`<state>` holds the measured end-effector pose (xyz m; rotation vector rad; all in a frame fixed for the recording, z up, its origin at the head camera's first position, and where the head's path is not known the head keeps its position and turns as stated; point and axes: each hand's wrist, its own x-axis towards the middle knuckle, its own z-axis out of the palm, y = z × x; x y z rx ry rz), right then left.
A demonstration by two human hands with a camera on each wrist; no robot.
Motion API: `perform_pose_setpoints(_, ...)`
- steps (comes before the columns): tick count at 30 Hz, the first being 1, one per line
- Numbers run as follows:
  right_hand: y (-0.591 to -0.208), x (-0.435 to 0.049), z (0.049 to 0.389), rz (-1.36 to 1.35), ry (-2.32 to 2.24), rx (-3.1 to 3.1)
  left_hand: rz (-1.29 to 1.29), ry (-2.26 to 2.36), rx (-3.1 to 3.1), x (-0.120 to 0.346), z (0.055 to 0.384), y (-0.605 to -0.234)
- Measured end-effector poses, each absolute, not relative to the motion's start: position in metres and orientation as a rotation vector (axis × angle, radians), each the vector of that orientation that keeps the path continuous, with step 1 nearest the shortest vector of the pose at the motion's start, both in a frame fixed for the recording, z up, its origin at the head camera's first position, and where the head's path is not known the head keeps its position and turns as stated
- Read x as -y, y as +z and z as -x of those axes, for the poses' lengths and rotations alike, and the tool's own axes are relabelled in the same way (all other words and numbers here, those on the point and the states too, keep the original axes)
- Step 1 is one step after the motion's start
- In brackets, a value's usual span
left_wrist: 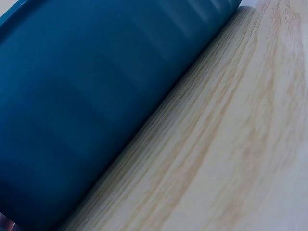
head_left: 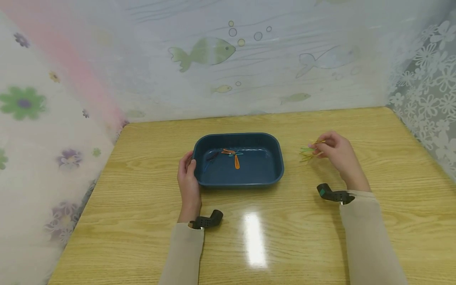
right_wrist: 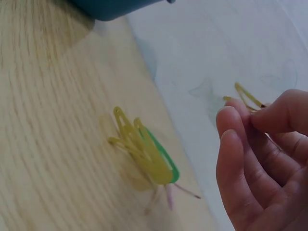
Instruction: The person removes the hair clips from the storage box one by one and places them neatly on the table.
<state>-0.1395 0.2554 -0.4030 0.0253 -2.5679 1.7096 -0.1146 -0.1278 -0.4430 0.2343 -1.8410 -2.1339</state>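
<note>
A dark blue plastic basin (head_left: 242, 183) stands on the table, with several hair clips inside. Among them are an orange snap clip (head_left: 236, 162) and a dark clip (head_left: 213, 156). My left hand (head_left: 188, 182) grips the basin's left wall, thumb at the rim and fingers outside. To the basin's right, my right hand (head_left: 336, 152) pinches a yellow hair clip (right_wrist: 248, 97) between thumb and fingertips. Just beside that hand is a small bunch of yellow and green hair clips (right_wrist: 149, 151), blurred in the right wrist view. In the left wrist view the basin's outer wall (left_wrist: 96, 96) hides most of the hand.
The wood-grain table (head_left: 142, 221) extends around the basin on all sides. Behind it hangs a pale curtain (head_left: 267, 87) printed with fish. Flowered sheets hang at the left and right. Each wrist carries a black camera mount (head_left: 210, 220).
</note>
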Motion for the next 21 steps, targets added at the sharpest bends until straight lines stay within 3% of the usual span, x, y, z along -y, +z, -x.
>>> perform_pose_setpoints(21,-0.428,-0.282,0.14,0.154,2.208,2.363,-0.201,-2.098,1.84,0.126,0.113,-0.443)
